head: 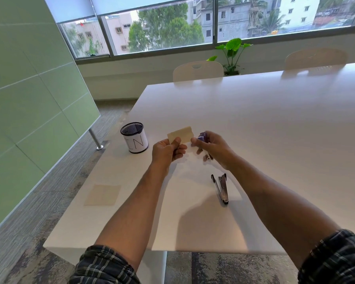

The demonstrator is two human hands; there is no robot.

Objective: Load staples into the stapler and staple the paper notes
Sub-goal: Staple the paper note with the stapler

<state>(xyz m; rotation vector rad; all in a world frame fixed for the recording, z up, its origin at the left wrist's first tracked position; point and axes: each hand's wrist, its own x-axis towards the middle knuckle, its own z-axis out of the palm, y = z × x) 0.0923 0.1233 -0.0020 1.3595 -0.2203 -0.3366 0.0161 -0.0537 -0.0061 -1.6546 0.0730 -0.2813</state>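
Beige paper note (180,134) pinched in left hand (168,151), purple stapler (203,138) gripped in right hand (213,149) — both up over bench (275,124) near left edge. Best to slide note corner fully between jaws — then squeeze firm.

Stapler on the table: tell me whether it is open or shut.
Open. The stapler lies on the table with its two metal arms spread in a narrow V, untouched by either hand.

On the table (254,124), the cup (134,140) stands far left, the paper pad (103,194) near its left edge, the metal piece (221,188), probably stapler part, lies right of it.
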